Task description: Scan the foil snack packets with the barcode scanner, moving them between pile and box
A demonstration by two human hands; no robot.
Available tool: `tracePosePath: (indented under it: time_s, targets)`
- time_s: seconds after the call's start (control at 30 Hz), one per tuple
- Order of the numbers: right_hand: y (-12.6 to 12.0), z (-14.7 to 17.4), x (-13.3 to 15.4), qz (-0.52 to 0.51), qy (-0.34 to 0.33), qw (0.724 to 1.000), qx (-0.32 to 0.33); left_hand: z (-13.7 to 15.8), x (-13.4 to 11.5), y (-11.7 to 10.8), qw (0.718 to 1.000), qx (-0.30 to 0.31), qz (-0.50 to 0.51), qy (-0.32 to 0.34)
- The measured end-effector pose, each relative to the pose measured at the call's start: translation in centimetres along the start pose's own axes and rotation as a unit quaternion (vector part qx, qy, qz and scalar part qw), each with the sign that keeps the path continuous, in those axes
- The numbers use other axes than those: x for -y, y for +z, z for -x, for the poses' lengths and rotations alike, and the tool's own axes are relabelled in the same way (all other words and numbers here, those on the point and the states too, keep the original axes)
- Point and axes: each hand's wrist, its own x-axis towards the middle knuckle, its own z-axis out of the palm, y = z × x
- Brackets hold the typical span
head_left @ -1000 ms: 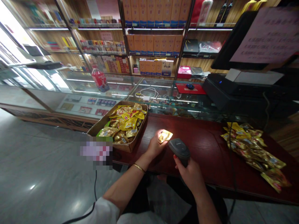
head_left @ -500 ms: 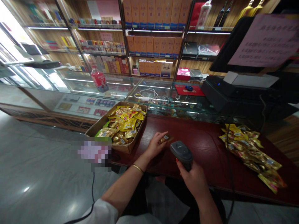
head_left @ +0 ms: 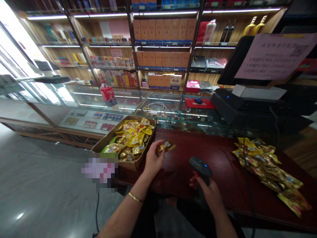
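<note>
Between the thumb and fingers of my left hand [head_left: 154, 158] is a small gold snack packet [head_left: 168, 144], its white barcode label facing up. My right hand [head_left: 210, 190] is wrapped round the handle of a black barcode scanner [head_left: 201, 165], on which a blue light glows. Just left of my left hand stands a cardboard box [head_left: 136, 165] full of yellow and gold snack packets [head_left: 135, 137]. A long pile of similar packets [head_left: 268, 165] lies at the right, on the dark red counter [head_left: 183, 138].
Behind the counter runs a glass display case [head_left: 138, 109] bearing a red-labelled bottle [head_left: 107, 94], a white cable [head_left: 156, 107] and a mouse [head_left: 198, 100] on a red pad. A monitor [head_left: 230, 66] stands at the right. A black cord [head_left: 248, 185] hangs across the counter's right part.
My left hand has raised the packet off the counter and drawn it left, towards the box. The scanner has shifted right and down, and its blue light now shows. The view has tilted up.
</note>
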Motion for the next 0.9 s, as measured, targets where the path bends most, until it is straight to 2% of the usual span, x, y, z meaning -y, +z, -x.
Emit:
tracePosePath:
  time_s: [0.07, 0.13, 0.17, 0.23, 0.3, 0.33, 0.37, 0.43, 0.5, 0.53, 0.57, 0.63, 0.7, 0.77, 0.9]
  targets:
    - [-0.7, -0.7, -0.5, -0.055, 0.011, 0.998, 0.021, -2.1, -1.1, -3.7, 0.988, -0.093, -0.122, 0.037]
    - [-1.3, -1.2, -0.8, -0.094, 0.018, 0.995, 0.039, -5.1, -1.4, -7.6, 0.965, -0.15, -0.215, 0.031]
    - [-1.6, -1.3, -1.0, -0.111, 0.018, 0.993, 0.044, -6.8, -1.3, -9.3, 0.957, -0.155, -0.245, 0.008]
    - [-1.8, -1.3, -1.2, -0.14, 0.013, 0.989, 0.048, -9.8, -1.0, -11.8, 0.947, -0.126, -0.289, -0.058]
    - [-1.7, -1.1, -1.5, -0.165, 0.003, 0.985, 0.05, -12.2, -0.8, -11.9, 0.936, -0.091, -0.33, -0.079]
    - [-1.6, -0.9, -1.6, -0.175, -0.004, 0.983, 0.05, -13.0, -0.9, -10.8, 0.933, -0.079, -0.347, -0.057]
    - [-1.5, -0.8, -1.7, -0.186, -0.012, 0.981, 0.051, -13.6, -1.1, -9.1, 0.933, -0.07, -0.353, -0.018]
    - [-1.3, -0.7, -1.9, -0.204, -0.026, 0.977, 0.046, -13.7, -2.0, -3.6, 0.943, -0.017, -0.322, 0.078]
    - [-1.6, -0.7, -2.3, -0.221, -0.034, 0.974, 0.027, -12.6, -3.1, 3.4, 0.949, 0.107, -0.252, 0.158]
    - [-1.9, -0.8, -2.5, -0.228, -0.035, 0.973, 0.016, -11.7, -3.5, 7.1, 0.939, 0.183, -0.215, 0.194]
    - [-2.4, -0.9, -2.7, -0.235, -0.033, 0.972, 0.007, -10.7, -3.8, 10.8, 0.92, 0.261, -0.183, 0.228]
    - [-3.5, -1.0, -3.2, -0.245, -0.028, 0.969, -0.007, -8.9, -3.7, 17.8, 0.862, 0.394, -0.149, 0.28]
    - [-4.6, -1.2, -3.7, -0.258, -0.021, 0.966, -0.017, -7.6, -2.8, 24.0, 0.808, 0.484, -0.158, 0.295]
    - [-5.3, -1.4, -4.1, -0.272, -0.014, 0.962, -0.025, -7.0, -1.9, 29.3, 0.775, 0.533, -0.182, 0.287]
    - [-5.4, -1.9, -4.5, -0.289, 0.014, 0.957, -0.025, -7.4, -1.7, 37.3, 0.756, 0.554, -0.197, 0.287]
